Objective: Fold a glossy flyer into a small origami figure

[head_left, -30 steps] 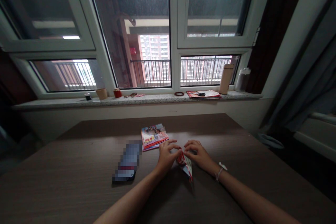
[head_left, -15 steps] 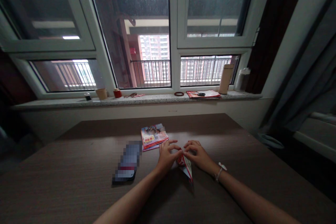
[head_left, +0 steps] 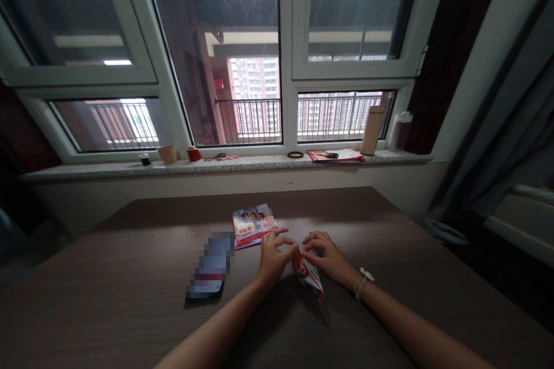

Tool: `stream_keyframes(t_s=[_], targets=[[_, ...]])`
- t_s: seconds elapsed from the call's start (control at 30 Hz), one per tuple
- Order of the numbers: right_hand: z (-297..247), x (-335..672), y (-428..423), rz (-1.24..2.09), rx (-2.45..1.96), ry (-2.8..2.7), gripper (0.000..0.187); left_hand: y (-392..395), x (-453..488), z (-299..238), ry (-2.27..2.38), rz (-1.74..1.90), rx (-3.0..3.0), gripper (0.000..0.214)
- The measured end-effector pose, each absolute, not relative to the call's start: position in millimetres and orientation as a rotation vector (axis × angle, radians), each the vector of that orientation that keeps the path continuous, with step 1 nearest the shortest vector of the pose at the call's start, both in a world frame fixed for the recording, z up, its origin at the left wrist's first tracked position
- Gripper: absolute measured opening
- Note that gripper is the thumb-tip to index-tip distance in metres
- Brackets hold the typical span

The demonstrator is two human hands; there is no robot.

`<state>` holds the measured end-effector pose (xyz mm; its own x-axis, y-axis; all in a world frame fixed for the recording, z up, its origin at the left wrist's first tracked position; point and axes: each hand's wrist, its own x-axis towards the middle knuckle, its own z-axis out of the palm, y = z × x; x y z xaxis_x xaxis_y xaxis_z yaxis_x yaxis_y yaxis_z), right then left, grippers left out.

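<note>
Both of my hands meet over the middle of the brown table. My left hand and my right hand pinch the top of a folded piece of printed paper, red and white, whose pointed end hangs down toward me. The fingers of both hands are curled onto the paper's upper edge. A white band sits on my right wrist. Just beyond my left hand lies a small stack of colourful printed leaflets.
A blurred dark object lies flat on the table left of my left hand. The stone window sill behind holds a cup, a red pot, papers, a tall flask and a jar. A curtain hangs at right.
The folded paper's lower point has swung slightly to the right and the paper has turned a little between my fingers. Both hands stay in the same place.
</note>
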<state>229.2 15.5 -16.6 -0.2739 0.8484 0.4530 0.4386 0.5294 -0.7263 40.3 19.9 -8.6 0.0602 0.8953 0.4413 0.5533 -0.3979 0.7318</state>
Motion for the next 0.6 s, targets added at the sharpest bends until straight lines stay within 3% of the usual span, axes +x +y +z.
stream_keyframes(t_s=[0.37, 0.6], targets=[[-11.8, 219.8, 12.0, 0.514, -1.036, -1.911, 0.005, 17.1, 41.0, -5.0, 1.416, 1.293, 2.022, 0.007], [-12.0, 223.2, 10.0, 0.518, -1.101, -1.964, 0.007, 20.8, 36.3, -8.2, 1.412, 1.524, 1.819, 0.016]])
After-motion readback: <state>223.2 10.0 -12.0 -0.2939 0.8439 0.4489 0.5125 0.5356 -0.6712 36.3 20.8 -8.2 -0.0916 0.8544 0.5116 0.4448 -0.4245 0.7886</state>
